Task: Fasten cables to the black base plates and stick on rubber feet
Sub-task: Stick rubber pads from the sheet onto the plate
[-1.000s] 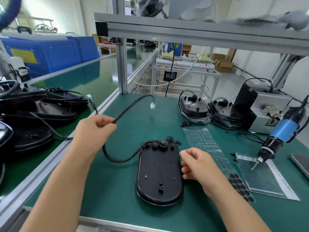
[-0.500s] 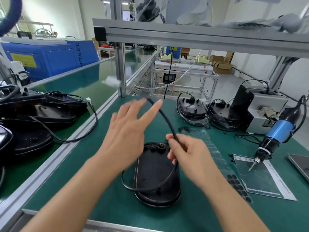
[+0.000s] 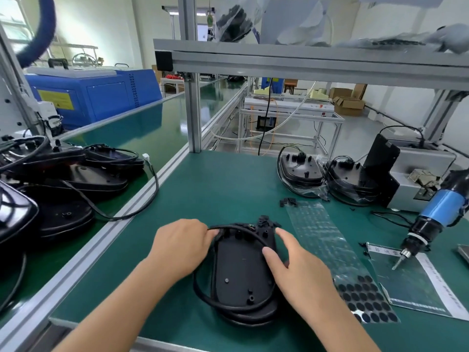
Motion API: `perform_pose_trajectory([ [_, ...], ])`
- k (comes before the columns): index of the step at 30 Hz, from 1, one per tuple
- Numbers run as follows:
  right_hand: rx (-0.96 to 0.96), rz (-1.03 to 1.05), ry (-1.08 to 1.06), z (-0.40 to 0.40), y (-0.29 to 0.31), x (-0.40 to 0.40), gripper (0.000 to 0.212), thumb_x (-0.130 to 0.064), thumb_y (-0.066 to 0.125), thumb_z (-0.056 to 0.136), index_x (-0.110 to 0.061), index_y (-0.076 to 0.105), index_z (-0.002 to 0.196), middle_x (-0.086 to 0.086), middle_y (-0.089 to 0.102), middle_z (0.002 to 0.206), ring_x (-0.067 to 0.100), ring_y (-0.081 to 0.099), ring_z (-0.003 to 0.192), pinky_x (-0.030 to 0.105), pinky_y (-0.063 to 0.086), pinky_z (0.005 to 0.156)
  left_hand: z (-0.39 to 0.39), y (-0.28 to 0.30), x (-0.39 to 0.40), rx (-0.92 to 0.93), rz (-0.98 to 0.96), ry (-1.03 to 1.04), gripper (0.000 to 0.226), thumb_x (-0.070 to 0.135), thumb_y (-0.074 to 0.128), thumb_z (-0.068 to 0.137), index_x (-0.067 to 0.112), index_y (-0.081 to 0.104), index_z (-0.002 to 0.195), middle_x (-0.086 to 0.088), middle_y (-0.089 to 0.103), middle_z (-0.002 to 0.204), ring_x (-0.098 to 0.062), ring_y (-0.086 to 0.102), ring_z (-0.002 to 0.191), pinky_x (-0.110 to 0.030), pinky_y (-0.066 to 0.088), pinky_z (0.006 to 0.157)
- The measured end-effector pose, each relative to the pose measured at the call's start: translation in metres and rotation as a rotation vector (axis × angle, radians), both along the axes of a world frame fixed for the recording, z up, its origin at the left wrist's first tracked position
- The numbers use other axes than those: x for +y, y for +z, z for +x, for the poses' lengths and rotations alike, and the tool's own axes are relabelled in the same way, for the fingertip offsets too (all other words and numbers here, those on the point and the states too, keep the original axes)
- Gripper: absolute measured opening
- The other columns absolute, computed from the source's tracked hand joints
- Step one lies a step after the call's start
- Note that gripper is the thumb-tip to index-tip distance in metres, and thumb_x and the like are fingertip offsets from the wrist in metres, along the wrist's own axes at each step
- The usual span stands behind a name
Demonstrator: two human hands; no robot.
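A black oval base plate (image 3: pixel 241 273) lies on the green mat in front of me. Its black cable (image 3: pixel 203 293) loops around the plate's rim and crosses its far end. My left hand (image 3: pixel 180 247) holds the cable at the plate's far-left corner, fingers curled over it. My right hand (image 3: pixel 294 268) grips the plate's right edge, thumb pressing on top and index finger near the far-right corner. A clear sheet with round black rubber feet (image 3: pixel 365 298) lies just right of the plate.
An electric screwdriver (image 3: pixel 426 224) with a blue band hangs at the right over a paper sheet (image 3: pixel 416 283). Two finished plates (image 3: pixel 302 171) stand at the back right beside a grey machine (image 3: pixel 411 179). Stacked black plates (image 3: pixel 66 184) cover the left conveyor. Small black clips (image 3: pixel 288 201) lie behind.
The cable, swung up in the air before, now lies wrapped around the plate. Both hands have come down onto the plate's far end, left on the cable, right on the edge.
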State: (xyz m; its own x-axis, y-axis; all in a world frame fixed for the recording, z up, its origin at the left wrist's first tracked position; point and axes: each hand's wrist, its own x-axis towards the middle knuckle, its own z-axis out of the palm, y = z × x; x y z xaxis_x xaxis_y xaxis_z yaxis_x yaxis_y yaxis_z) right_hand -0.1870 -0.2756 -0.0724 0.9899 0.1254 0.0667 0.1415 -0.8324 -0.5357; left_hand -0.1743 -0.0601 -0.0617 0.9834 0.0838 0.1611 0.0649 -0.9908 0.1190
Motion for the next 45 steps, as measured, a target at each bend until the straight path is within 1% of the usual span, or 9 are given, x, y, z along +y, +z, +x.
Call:
perform_pose_trajectory([
  [6, 0.151, 0.492, -0.054, 0.012, 0.006, 0.012, 0.042, -0.048, 0.05, 0.092, -0.045, 0.046, 0.134, -0.017, 0.064, 0.106, 0.003, 0.06, 0.095, 0.033, 0.047, 0.093, -0.032, -0.001, -0.005, 0.187, -0.943, 0.072, 0.045, 0.038, 0.047, 0.095, 0.02, 0.058, 0.056, 0.01, 0.061, 0.055, -0.01, 0.057, 0.059, -0.025, 0.044, 0.064],
  [10, 0.079, 0.704, -0.034, 0.032, 0.012, 0.037, 0.036, -0.038, 0.056, 0.094, -0.041, 0.057, 0.129, -0.026, 0.06, 0.109, 0.006, 0.06, 0.105, 0.04, 0.045, 0.103, -0.048, 0.006, 0.002, 0.015, -1.53, -0.109, 0.019, 0.027, 0.07, 0.085, 0.017, 0.07, 0.101, -0.002, 0.073, 0.096, -0.014, 0.069, 0.085, -0.023, 0.053, 0.07],
  [15, 0.068, 0.851, 0.019, 0.049, 0.015, 0.095, 0.025, -0.038, 0.056, 0.093, -0.035, 0.067, 0.116, -0.017, 0.066, 0.118, 0.01, 0.061, 0.111, 0.042, 0.045, 0.103, -0.06, 0.011, 0.027, -0.024, -1.758, -0.05, 0.044, 0.029, 0.081, 0.072, 0.022, 0.064, 0.112, -0.009, 0.07, 0.114, -0.028, 0.069, 0.101, -0.039, 0.058, 0.074],
  [19, 0.192, 0.866, 0.088, 0.06, 0.013, 0.14, 0.039, -0.043, 0.044, 0.098, -0.011, 0.065, 0.093, 0.008, 0.069, 0.091, 0.026, 0.064, 0.081, 0.041, 0.055, 0.077, -0.063, 0.024, 0.06, -0.183, -1.762, 0.046, 0.043, 0.016, 0.079, 0.074, 0.022, 0.062, 0.113, -0.011, 0.071, 0.109, -0.031, 0.071, 0.094, -0.04, 0.058, 0.066],
  [22, 0.235, 0.879, 0.11, 0.067, 0.009, 0.162, 0.035, -0.038, 0.041, 0.101, -0.016, 0.062, 0.084, 0.005, 0.062, 0.075, 0.011, 0.054, 0.052, 0.029, 0.043, 0.049, -0.051, 0.048, 0.095, -0.355, -1.641, 0.134, 0.033, 0.012, 0.072, 0.082, 0.014, 0.061, 0.113, -0.015, 0.072, 0.105, -0.029, 0.072, 0.088, -0.038, 0.058, 0.065],
  [32, 0.203, 0.708, 0.226, 0.081, -0.016, 0.172, 0.02, -0.025, 0.055, 0.095, -0.023, 0.068, 0.08, -0.001, 0.067, 0.062, 0.007, 0.05, 0.043, 0.027, 0.044, 0.054, 0.004, 0.126, 0.25, -0.858, -1.261, 0.45, 0.035, 0.008, 0.068, 0.087, 0.012, 0.051, 0.118, -0.015, 0.063, 0.11, -0.027, 0.073, 0.075, -0.04, 0.059, 0.057],
  [37, 0.105, 0.626, 0.258, 0.08, -0.016, 0.174, 0.02, -0.022, 0.059, 0.093, -0.024, 0.067, 0.075, -0.007, 0.067, 0.058, 0.006, 0.051, 0.041, 0.028, 0.044, 0.059, 0.004, 0.116, 0.296, -0.83, -1.277, 0.586, 0.03, 0.008, 0.063, 0.09, 0.01, 0.049, 0.116, -0.016, 0.061, 0.111, -0.025, 0.073, 0.068, -0.046, 0.061, 0.064],
  [41, 0.099, 0.627, 0.272, 0.079, -0.019, 0.175, 0.02, -0.021, 0.058, 0.093, -0.025, 0.068, 0.076, -0.008, 0.067, 0.06, 0.004, 0.051, 0.042, 0.025, 0.043, 0.058, 0.005, 0.105, 0.307, -0.855, -1.373, 0.753, 0.02, 0.009, 0.061, 0.09, 0.002, 0.055, 0.107, -0.014, 0.063, 0.097, -0.02, 0.066, 0.06, -0.027, 0.054, 0.043],
  [45, 0.076, 0.648, 0.278, 0.081, -0.025, 0.177, 0.021, -0.018, 0.058, 0.094, -0.025, 0.067, 0.076, -0.009, 0.067, 0.06, 0.002, 0.05, 0.043, 0.013, 0.041, 0.051, 0.003, 0.107, 0.308, -0.563, -0.933, 1.01, 0.035, 0.022, 0.058, 0.088, -0.005, 0.06, 0.11, -0.013, 0.064, 0.087, -0.027, 0.063, 0.071, -0.035, 0.058, 0.07],
])
